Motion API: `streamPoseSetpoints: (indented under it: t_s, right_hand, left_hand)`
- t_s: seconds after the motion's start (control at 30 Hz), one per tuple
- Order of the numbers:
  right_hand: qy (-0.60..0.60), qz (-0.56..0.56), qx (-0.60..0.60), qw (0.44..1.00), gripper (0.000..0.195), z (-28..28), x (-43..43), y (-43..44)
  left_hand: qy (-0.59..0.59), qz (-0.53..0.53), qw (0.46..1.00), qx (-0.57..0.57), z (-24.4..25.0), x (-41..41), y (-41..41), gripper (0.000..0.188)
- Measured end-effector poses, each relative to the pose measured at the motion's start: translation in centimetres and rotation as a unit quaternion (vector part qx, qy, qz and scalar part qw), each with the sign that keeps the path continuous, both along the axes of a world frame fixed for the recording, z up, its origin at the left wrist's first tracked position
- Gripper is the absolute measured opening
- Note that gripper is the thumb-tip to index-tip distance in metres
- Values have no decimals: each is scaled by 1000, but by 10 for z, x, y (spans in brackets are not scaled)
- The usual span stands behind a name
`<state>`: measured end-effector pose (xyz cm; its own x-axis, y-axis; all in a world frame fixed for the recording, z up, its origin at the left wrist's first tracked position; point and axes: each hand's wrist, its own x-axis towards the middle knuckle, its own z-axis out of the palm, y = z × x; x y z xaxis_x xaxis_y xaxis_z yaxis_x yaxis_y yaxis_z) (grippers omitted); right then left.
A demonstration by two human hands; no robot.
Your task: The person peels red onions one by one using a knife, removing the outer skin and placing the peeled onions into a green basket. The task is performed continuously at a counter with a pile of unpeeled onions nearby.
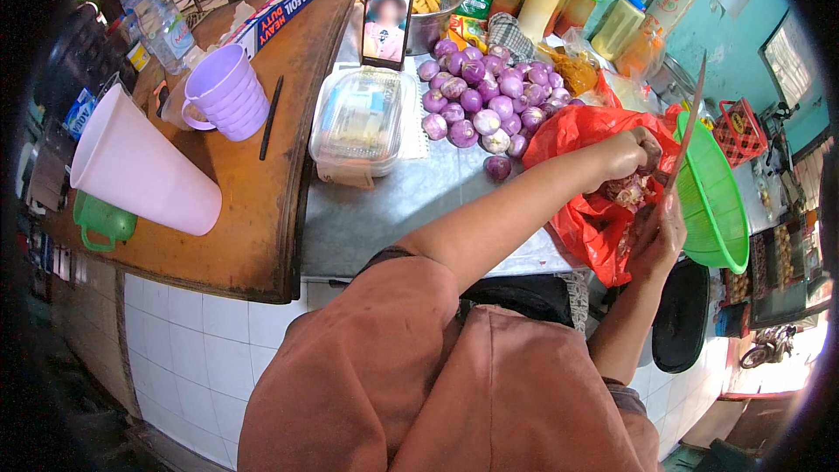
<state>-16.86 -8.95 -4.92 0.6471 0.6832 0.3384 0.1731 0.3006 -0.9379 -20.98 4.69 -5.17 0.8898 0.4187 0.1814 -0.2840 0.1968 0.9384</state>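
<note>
My right hand (pixel 663 236) grips a knife (pixel 689 119), its long thin blade pointing up and away from me beside a green plastic basket (pixel 718 210). Over a crumpled red plastic bag (pixel 567 134), my left hand (pixel 632 156) has its fingers curled; whether something is inside them I cannot tell. Papery onion skins (pixel 626 191) lie in the bag between both hands. Left of the bag, peeled purple onions (pixel 485 88) form a heap on the metal tabletop (pixel 406 216). One onion (pixel 497 168) sits apart, nearer to me.
A lidded clear plastic container (pixel 364 121) and a propped phone (pixel 387 26) stand left of the onions. Sauce bottles (pixel 541 0) line the back. On the wooden table (pixel 242 210) are a pink pitcher (pixel 144 164), a purple mug (pixel 229 95) and an aluminum foil box (pixel 298 3).
</note>
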Motion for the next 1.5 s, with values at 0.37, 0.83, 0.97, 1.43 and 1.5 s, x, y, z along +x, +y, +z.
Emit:
streamPoseSetpoints:
  t_s: [0.37,0.83,0.97,1.43,1.5]
  right_hand:
    - [119,85,48,988,54,-16,20,-1]
    - [160,88,45,982,47,-2,12,-2]
    - [161,61,-29,985,47,-6,21,-5]
    - [119,46,-42,991,49,12,34,-17]
    - [149,56,-36,987,77,11,30,-8]
  left_hand:
    - [93,-77,985,122,7,-6,4,27]
    - [185,-65,976,98,10,-13,10,24]
    - [158,-74,983,65,11,-15,8,24]
    - [-53,-170,979,-102,17,-36,43,38]
    - [-43,-150,984,-86,17,-36,41,39]
